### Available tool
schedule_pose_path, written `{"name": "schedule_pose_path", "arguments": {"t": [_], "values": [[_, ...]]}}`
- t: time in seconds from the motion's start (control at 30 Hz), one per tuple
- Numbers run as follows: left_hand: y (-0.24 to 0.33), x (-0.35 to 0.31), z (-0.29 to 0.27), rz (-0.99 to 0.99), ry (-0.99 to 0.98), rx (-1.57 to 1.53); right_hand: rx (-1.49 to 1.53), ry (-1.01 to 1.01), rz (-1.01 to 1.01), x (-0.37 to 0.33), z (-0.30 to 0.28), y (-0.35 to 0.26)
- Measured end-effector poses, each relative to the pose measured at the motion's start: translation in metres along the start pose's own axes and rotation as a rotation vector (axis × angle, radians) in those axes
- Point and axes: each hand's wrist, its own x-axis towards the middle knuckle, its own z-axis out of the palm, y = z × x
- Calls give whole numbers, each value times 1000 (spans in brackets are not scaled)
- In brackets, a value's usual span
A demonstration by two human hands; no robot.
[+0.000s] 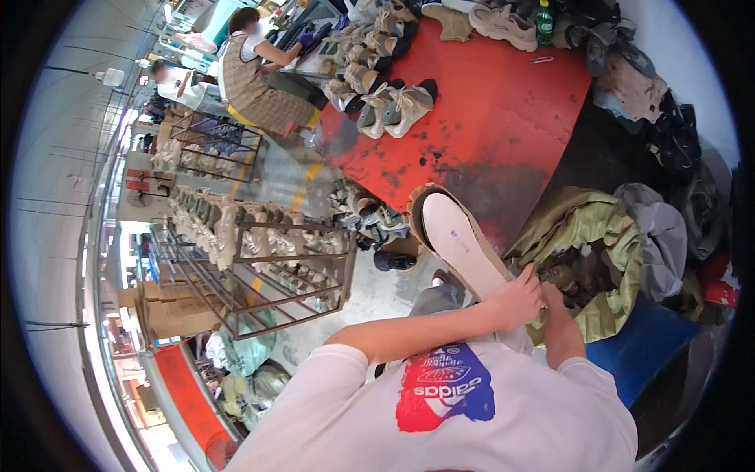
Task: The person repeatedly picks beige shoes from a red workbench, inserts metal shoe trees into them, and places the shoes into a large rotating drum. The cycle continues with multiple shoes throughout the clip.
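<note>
- The left hand (515, 299) grips the heel end of a shoe (460, 236), which is turned sole-up, its pale sole facing the camera and its toe pointing away toward the red worktop (503, 118).
- Its fingers are curled around the heel, with the thumb lying on top of the sole edge.
- The right hand (554, 295) sits just beside the left, at the mouth of an olive sack (605, 228); its fingers are hidden behind the left hand, so whether they are spread or pinching anything I cannot tell.
- The sack lies open at the right of the shoe, and dark shapes show inside it; they are too murky to name.
- As a judgement: the shoe is lifted clear of the sack and held for a look or for handling at the heel, so the work on this one shoe seems in its middle, neither set down nor passed on.
- Much looks finished elsewhere: pairs of beige shoes (393, 106) stand on the far side of the worktop, and more fill the metal racks (252, 259) at the left.
- Loose shoes also lie on the floor (370, 216) under the worktop's edge.
- Another person in a checked dress (255, 75) sits at the worktop's far corner, well apart from these hands.
- Heaps of cloth (668, 236) lie to the right of the sack.
</note>
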Motion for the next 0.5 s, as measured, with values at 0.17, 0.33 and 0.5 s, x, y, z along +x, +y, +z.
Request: {"name": "schedule_pose_path", "arguments": {"t": [0.17,0.33,0.5], "values": [[3,-3,13,130,54,-151,-14,-71,-72,-24,-127,3],[-29,-25,-32,166,446,-473,186,116,-140,-30,-232,-88],[-117,-98,-40,-607,721,-150,74,767,-679,-89,-297,-169]]}}
